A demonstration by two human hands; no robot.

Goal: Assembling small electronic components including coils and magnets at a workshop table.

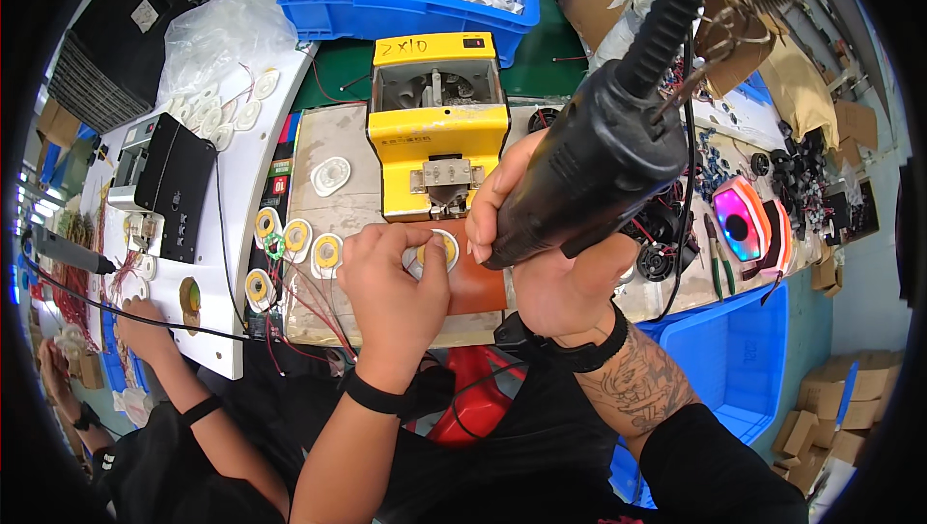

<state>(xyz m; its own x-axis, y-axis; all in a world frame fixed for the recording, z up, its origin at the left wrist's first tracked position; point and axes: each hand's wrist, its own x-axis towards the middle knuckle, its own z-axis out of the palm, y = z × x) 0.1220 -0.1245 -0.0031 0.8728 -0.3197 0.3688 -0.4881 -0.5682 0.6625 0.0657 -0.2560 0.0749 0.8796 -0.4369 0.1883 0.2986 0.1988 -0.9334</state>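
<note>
My right hand (579,292) is wrapped round a black electric screwdriver (603,152), whose cable runs up beside a coiled metal spring. The driver's tip is hidden by its body and my fingers. With thumb and fingers, my left hand (391,283) grips a small white round part with a yellow ring (443,252), held down on an orange-brown pad (478,290). Just beyond both hands stands a yellow screw feeder (439,133) with a metal outlet at its front. Left of my left hand lie several similar white parts (327,252), some with red and black wires.
A blue bin of white parts (415,7) stands behind the feeder. Pliers (716,255), a glowing speaker-like unit (739,222) and black round parts lie at right. Below them sits a blue crate (724,360). A co-worker's hand (143,329) is at the white table on the left.
</note>
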